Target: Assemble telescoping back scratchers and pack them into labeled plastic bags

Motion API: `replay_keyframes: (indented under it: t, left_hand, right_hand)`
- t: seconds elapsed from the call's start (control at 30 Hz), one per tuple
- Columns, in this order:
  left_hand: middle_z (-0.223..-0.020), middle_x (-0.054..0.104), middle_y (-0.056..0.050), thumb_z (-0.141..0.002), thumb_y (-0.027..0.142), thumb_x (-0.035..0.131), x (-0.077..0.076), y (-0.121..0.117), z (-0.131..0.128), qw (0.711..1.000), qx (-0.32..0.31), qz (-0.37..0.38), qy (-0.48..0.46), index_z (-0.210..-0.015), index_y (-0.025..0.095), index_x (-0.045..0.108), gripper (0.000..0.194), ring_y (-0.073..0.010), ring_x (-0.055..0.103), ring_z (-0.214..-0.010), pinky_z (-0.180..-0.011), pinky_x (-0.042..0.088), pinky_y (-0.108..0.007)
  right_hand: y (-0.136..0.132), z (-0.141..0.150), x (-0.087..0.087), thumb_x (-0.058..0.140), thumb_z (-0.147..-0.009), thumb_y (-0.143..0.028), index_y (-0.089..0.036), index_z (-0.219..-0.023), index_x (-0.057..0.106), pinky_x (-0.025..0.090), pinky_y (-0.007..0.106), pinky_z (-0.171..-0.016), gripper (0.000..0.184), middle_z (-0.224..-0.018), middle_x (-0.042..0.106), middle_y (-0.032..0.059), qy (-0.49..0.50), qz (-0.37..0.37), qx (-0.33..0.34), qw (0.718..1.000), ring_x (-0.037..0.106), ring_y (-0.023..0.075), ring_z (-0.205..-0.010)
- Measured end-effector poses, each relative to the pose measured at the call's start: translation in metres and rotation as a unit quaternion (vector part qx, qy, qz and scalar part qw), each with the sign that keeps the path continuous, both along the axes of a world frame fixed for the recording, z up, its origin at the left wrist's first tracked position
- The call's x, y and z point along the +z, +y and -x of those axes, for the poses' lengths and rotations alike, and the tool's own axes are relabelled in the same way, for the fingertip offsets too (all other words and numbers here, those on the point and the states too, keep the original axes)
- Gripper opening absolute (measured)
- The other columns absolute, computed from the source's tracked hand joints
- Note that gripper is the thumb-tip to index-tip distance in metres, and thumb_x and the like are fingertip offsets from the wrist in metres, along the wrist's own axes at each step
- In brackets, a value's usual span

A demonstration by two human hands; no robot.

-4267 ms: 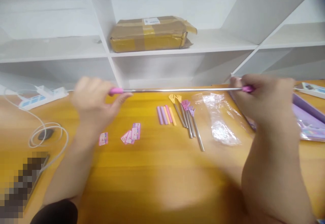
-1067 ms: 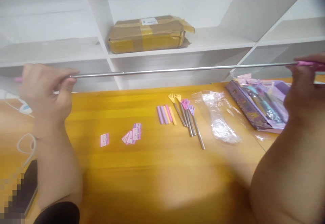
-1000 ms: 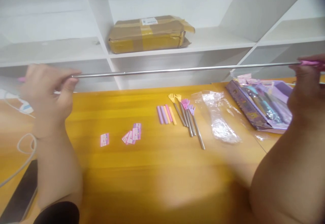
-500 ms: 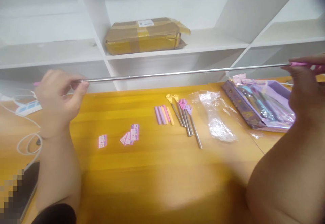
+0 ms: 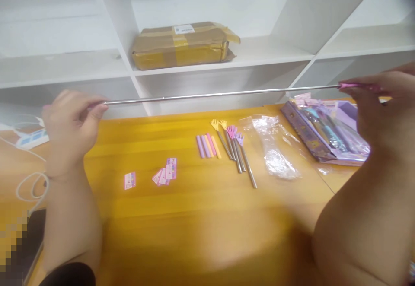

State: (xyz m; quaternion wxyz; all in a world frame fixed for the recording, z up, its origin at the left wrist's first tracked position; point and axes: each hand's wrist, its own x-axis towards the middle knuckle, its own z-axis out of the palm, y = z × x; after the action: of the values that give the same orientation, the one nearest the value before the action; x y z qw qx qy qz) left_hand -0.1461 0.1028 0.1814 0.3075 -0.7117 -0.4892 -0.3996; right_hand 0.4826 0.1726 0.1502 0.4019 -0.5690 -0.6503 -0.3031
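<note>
Your right hand [image 5: 387,109] just came in toward your left hand [image 5: 71,126]; metal rod [image 5: 223,93] now spans less between them, so probably telescoping shorter; both grip it, right on the pink end [image 5: 347,86]; it's up above the table [image 5: 162,234], nearly level.

Is a slim, shiny metal rod [image 5: 222,93], straight, with small joints along its length. Ends in a pink piece [image 5: 347,85] at the right, partly covered by the right hand [image 5: 385,104], and shows a pink sliver [image 5: 46,106] just past the left hand [image 5: 71,124] at the other end. Runs nearly level in the air, tilted slightly up toward the right, in front of white shelving [image 5: 262,49].
</note>
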Motion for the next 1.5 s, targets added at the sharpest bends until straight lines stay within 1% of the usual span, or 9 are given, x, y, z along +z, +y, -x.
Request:
replay_keyframes:
  t: [0.13,0.23,0.37,0.5,0.73,0.87,1.0,1.3,1.5]
  left_hand:
    - [-0.074,0.066,0.002,-0.103,0.053,0.065,-0.003,0.002,0.004,1.000,-0.001,0.013,-0.008,-0.102,0.029,0.082,0.029,-0.0141,0.054,-0.073,-0.077,0.046,-0.032]
    - [-0.078,0.068,0.000,-0.103,0.054,0.065,-0.008,0.007,-0.008,0.999,-0.023,0.022,-0.005,-0.102,0.029,0.082,0.030,-0.0155,0.053,-0.073,-0.073,0.045,-0.034]
    - [-0.077,0.067,-0.001,-0.106,0.046,0.063,-0.019,0.010,-0.049,0.999,-0.039,0.029,0.017,-0.103,0.027,0.081,0.027,-0.0176,0.052,-0.072,-0.070,0.042,-0.035]
    - [-0.083,0.071,-0.003,-0.108,0.040,0.059,-0.028,-0.004,-0.093,0.998,-0.033,0.047,-0.002,-0.106,0.029,0.080,0.024,-0.0208,0.056,-0.077,-0.071,0.041,-0.037]
    - [-0.085,0.073,-0.001,-0.108,0.037,0.061,-0.019,-0.036,-0.121,0.995,-0.039,0.078,-0.052,-0.106,0.033,0.077,0.017,-0.0214,0.062,-0.079,-0.077,0.045,-0.039]
    - [-0.086,0.075,0.000,-0.107,0.033,0.063,-0.017,-0.043,-0.129,0.993,-0.060,0.088,-0.042,-0.105,0.033,0.078,0.016,-0.0203,0.062,-0.076,-0.073,0.046,-0.037]
    - [-0.086,0.076,-0.002,-0.106,0.031,0.062,-0.027,-0.043,-0.142,0.993,-0.061,0.095,-0.019,-0.105,0.031,0.079,0.016,-0.0213,0.063,-0.076,-0.070,0.047,-0.037]
    - [-0.084,0.075,-0.004,-0.109,0.028,0.059,-0.063,-0.042,-0.174,0.981,-0.090,0.171,-0.023,-0.104,0.024,0.079,0.021,-0.0210,0.059,-0.077,-0.070,0.045,-0.035]
    - [-0.089,0.077,-0.005,-0.109,0.033,0.059,-0.087,-0.027,-0.172,0.960,-0.105,0.259,-0.011,-0.108,0.024,0.080,0.023,-0.0217,0.061,-0.082,-0.073,0.047,-0.035]
  right_hand:
    - [-0.003,0.013,0.007,0.074,-0.101,-0.039,-0.019,-0.108,0.085,0.043,0.034,-0.066,0.024,-0.087,0.071,0.0094,-0.023,0.005,0.038,0.999,0.058,0.0162,-0.073]
    - [-0.005,0.036,0.011,0.074,-0.101,-0.039,-0.019,-0.100,0.085,0.043,0.032,-0.063,0.022,-0.084,0.070,0.0086,-0.033,0.014,0.052,0.998,0.056,0.0158,-0.071]
    - [-0.010,0.084,0.006,0.072,-0.102,-0.034,-0.022,-0.097,0.083,0.042,0.030,-0.062,0.017,-0.087,0.072,0.0057,-0.070,-0.021,0.116,0.991,0.060,0.0145,-0.073]
    - [-0.015,0.121,-0.001,0.066,-0.105,-0.024,-0.023,-0.099,0.079,0.042,0.028,-0.061,0.015,-0.085,0.071,0.0025,-0.134,-0.061,0.174,0.974,0.060,0.0135,-0.073]
    - [-0.031,0.105,0.021,0.072,-0.102,-0.026,-0.024,-0.099,0.078,0.040,0.031,-0.061,0.007,-0.078,0.064,0.0026,-0.119,-0.119,0.224,0.960,0.057,0.0151,-0.072]
    - [-0.045,0.105,0.030,0.071,-0.101,-0.022,-0.025,-0.100,0.077,0.041,0.031,-0.062,0.007,-0.079,0.066,0.0027,-0.106,-0.065,0.280,0.952,0.059,0.0149,-0.072]
    - [-0.050,0.138,0.019,0.066,-0.104,-0.020,-0.023,-0.098,0.076,0.047,0.030,-0.065,0.012,-0.085,0.071,0.0029,-0.094,0.022,0.369,0.925,0.063,0.0142,-0.075]
    - [-0.072,0.209,-0.015,0.045,-0.113,-0.021,-0.022,-0.092,0.074,0.035,0.034,-0.066,0.036,-0.080,0.063,0.0046,-0.128,0.147,0.340,0.920,0.052,0.0171,-0.072]
    - [-0.068,0.236,-0.048,0.045,-0.112,-0.017,-0.019,-0.086,0.070,0.034,0.033,-0.070,0.036,-0.088,0.064,0.0059,-0.098,0.234,0.357,0.899,0.051,0.0167,-0.076]
